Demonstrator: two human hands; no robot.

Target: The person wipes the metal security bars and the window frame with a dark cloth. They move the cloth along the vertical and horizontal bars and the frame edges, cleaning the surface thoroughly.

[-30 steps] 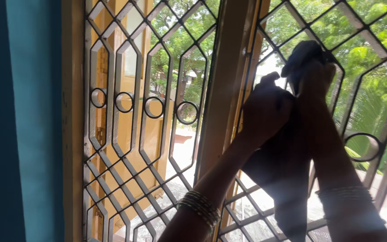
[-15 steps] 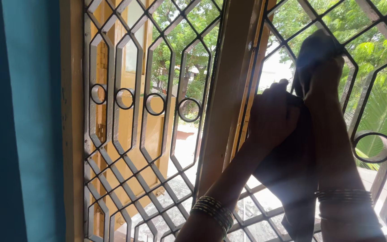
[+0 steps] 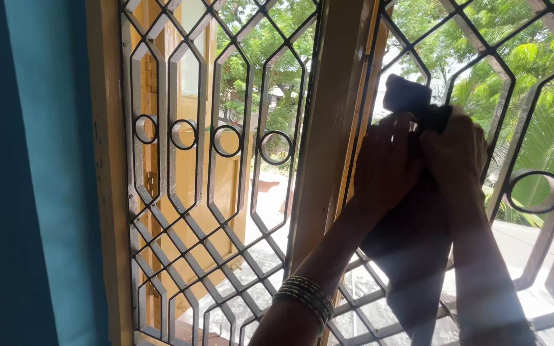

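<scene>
Wooden frame post (image 3: 328,128), teal wall (image 3: 52,192) — green trees (image 3: 533,57) outside.

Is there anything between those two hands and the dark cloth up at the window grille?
Nothing visible. The left hand and right hand are both directly on the dark cloth, pressing it against the metal grille.

The metal window grille (image 3: 213,192) blocks passage outward; its gaps look too narrow for a hand. A wooden centre post (image 3: 328,128) divides its 2 panels. Inside the grille, room lies open.

both hands raised: left hand (image 3: 386,160), right hand (image 3: 454,154)
</scene>
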